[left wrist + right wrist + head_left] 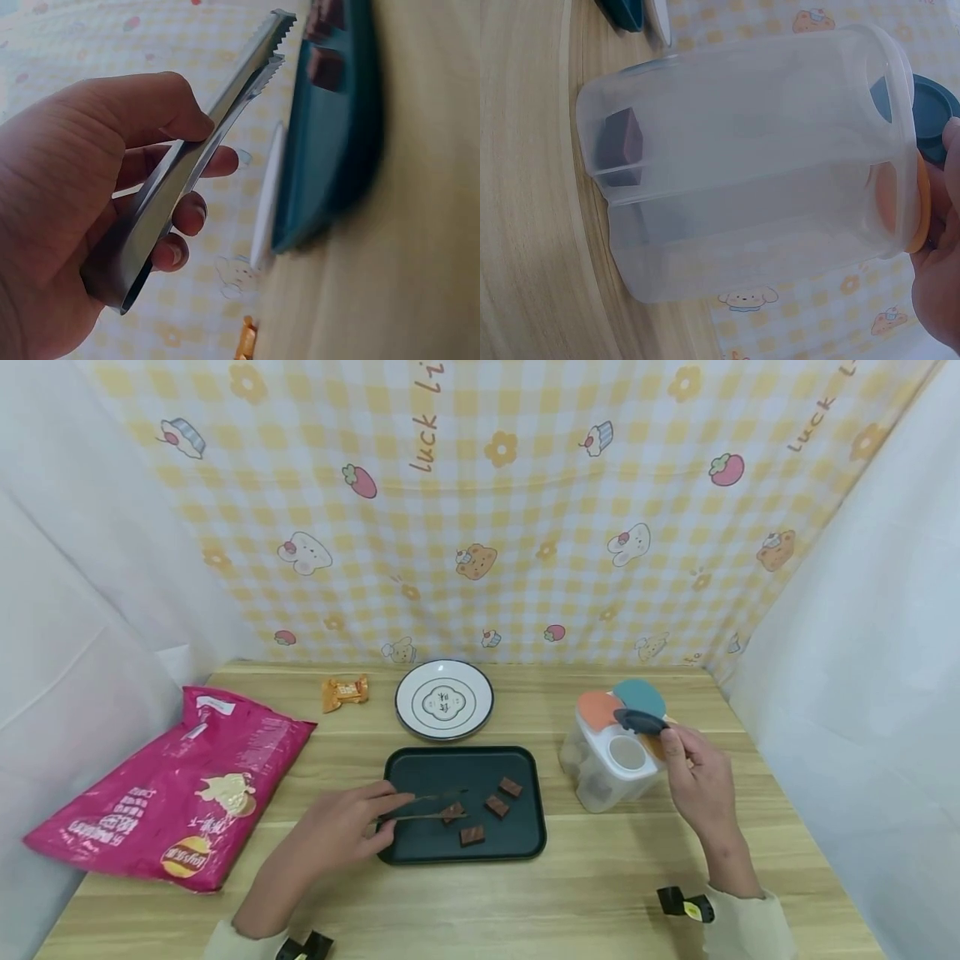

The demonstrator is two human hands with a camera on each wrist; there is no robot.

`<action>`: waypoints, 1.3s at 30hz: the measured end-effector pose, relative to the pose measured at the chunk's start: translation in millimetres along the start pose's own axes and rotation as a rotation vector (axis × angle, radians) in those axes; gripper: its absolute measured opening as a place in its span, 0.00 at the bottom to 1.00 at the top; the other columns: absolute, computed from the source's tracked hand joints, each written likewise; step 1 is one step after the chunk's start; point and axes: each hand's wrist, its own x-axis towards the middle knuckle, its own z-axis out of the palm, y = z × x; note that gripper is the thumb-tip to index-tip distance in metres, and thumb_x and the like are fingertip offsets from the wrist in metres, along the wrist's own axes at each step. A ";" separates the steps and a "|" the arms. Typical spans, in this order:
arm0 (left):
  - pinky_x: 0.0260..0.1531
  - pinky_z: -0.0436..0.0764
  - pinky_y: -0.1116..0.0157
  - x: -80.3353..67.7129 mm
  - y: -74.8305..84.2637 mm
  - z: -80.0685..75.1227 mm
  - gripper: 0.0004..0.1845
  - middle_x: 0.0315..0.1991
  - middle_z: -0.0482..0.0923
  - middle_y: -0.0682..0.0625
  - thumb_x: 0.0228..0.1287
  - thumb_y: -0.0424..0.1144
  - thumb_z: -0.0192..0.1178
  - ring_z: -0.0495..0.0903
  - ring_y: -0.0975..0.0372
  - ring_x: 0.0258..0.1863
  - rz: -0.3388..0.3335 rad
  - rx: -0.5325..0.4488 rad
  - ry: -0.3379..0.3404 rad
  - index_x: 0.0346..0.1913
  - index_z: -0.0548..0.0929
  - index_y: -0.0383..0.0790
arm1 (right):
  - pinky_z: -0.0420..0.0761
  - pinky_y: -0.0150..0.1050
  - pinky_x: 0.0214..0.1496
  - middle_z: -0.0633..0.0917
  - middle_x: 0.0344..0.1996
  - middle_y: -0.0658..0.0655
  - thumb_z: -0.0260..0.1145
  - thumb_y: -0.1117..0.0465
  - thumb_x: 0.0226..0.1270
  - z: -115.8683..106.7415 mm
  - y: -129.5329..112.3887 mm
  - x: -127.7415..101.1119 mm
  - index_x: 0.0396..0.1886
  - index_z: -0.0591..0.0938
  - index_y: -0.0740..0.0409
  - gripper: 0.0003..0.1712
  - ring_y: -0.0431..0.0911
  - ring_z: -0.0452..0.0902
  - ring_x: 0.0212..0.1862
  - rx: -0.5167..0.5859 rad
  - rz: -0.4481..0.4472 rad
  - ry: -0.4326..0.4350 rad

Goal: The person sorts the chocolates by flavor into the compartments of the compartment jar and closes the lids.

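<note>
My left hand (341, 831) holds metal tongs (139, 240) between thumb and fingers, over the left side of a dark green tray (420, 768). The serrated tips stand slightly apart with nothing between them in the left wrist view. Several chocolate pieces (472, 836) lie on the tray. My right hand (703, 781) pinches a dark blue round lid (637, 720), raised from one opening of a clear plastic container (596, 777). Other lids on it are orange (597, 708) and teal (640, 695). A dark brown piece (622, 139) lies at the container's bottom.
A white plate (408, 706) with a dark rim stands behind the tray. An orange-wrapped candy (345, 692) lies at the back left. A large magenta chip bag (180, 785) takes up the left side. A checked curtain (517, 527) hangs behind the table.
</note>
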 end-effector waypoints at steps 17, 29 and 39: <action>0.39 0.85 0.59 -12.2 -3.5 8.0 0.19 0.50 0.84 0.50 0.63 0.41 0.69 0.83 0.61 0.40 -0.097 0.032 -0.029 0.58 0.89 0.47 | 0.72 0.18 0.47 0.87 0.47 0.68 0.60 0.70 0.78 0.8 0.5 -0.5 0.47 0.87 0.73 0.12 0.21 0.75 0.50 0.003 0.010 -0.008; 0.42 0.85 0.58 -12.7 -11.9 7.2 0.18 0.50 0.86 0.50 0.65 0.36 0.70 0.83 0.62 0.41 -0.070 -0.002 -0.060 0.57 0.90 0.46 | 0.72 0.18 0.47 0.88 0.46 0.68 0.60 0.70 0.77 1.0 0.0 0.2 0.46 0.88 0.72 0.11 0.21 0.76 0.49 0.004 -0.011 -0.002; 0.33 0.79 0.67 -12.9 -13.9 7.0 0.17 0.51 0.86 0.49 0.65 0.34 0.69 0.77 0.66 0.35 -0.062 -0.039 -0.050 0.56 0.90 0.45 | 0.72 0.19 0.46 0.88 0.46 0.66 0.60 0.71 0.77 1.2 -0.4 0.1 0.46 0.88 0.72 0.11 0.23 0.77 0.49 0.012 -0.010 0.001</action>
